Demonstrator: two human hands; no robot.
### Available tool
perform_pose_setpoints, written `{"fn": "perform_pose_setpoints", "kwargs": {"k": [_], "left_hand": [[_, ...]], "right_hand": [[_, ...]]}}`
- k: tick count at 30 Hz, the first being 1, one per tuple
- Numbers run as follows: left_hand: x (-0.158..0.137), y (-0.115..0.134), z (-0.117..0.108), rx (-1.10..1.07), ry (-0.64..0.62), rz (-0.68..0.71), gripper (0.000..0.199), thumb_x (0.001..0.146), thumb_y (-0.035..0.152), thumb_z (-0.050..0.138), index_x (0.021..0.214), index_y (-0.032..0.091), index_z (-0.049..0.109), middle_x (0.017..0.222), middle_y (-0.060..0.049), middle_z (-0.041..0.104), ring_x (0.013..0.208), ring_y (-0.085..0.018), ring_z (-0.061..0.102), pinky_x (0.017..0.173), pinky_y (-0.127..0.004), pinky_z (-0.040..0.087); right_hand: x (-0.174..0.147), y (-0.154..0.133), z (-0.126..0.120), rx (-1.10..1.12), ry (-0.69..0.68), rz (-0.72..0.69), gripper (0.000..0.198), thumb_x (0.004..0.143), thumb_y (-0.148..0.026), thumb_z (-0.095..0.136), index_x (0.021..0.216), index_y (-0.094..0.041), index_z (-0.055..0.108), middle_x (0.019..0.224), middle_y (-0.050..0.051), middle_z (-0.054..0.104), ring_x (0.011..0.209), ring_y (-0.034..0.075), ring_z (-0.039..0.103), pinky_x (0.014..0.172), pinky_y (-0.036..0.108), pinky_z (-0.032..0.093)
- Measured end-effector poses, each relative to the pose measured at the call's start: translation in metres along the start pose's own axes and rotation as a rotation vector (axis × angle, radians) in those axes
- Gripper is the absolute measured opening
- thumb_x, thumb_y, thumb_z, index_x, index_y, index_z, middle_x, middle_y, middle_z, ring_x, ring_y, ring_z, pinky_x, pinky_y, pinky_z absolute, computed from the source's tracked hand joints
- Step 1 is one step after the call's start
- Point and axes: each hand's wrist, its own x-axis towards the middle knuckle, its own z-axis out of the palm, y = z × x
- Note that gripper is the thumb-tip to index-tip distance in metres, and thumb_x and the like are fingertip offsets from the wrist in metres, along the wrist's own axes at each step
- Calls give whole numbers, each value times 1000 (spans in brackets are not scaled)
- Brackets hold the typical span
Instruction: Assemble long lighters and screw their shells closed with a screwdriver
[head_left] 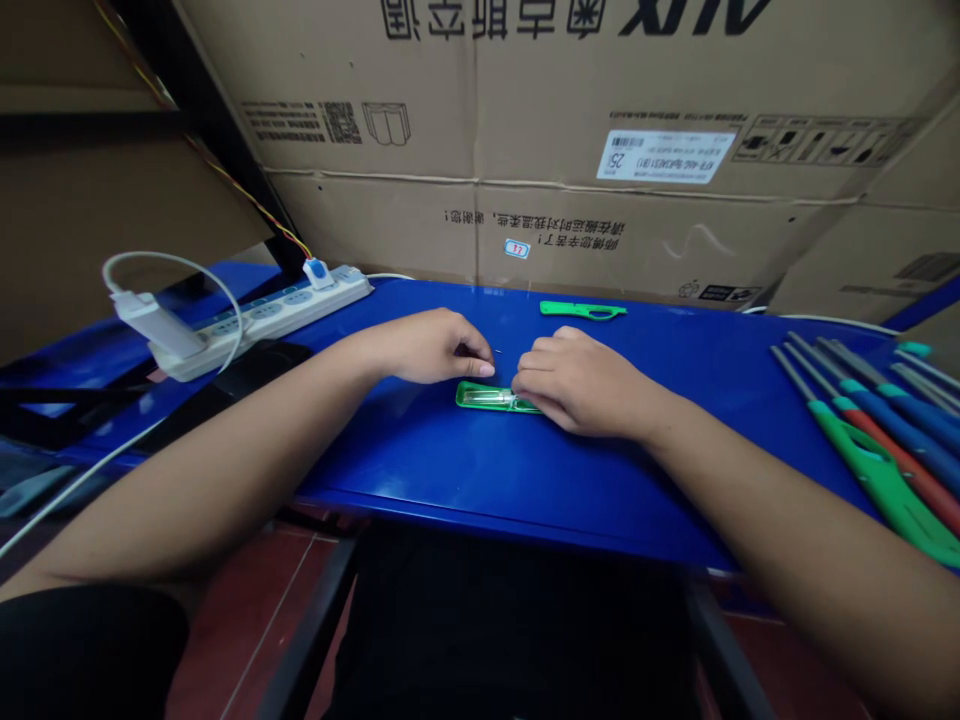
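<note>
A green lighter casing half [489, 398] lies on the blue table with its hollow side up, a clear tube and small metal parts inside. My right hand [577, 385] is closed over its right end, and the fingers hide that part. Just above the casing's left end is my left hand [442, 348], its thumb and fingers drawn together in a pinch. A tiny thin piece shows by those fingertips, too small to name. Behind both hands lies another green casing half [581, 310], touched by neither.
Several long-nosed lighters in green [870, 470], orange and blue lie at the right. A white power strip [277, 308] with a plugged-in charger [154, 320] and cables sits at the left. A large cardboard box [420, 130] stands along the back of the blue table [420, 460].
</note>
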Motion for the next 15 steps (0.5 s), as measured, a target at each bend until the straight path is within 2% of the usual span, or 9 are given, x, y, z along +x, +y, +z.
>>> {"fn": "perform_pose_setpoints", "kwargs": {"k": [9,15], "left_hand": [[3,3,8,13,-36,13,28,93,42,59,99,20,75,89,-1,76,74,-12,65,67,-21,41],[4,1,7,46,-11,8,30,94,41,55,96,19,75,85,-1,75,71,-11,63,64,-21,39]], "right_hand": [[-1,-2,1,-71,-10,3,23,97,-21,47,83,-17,65,81,5,64,78,20,47,73,36,24],[-1,-2,0,-68,20,25,21,96,-20,48,89,-17,67,80,5,63,79,20,48,74,36,24]]}}
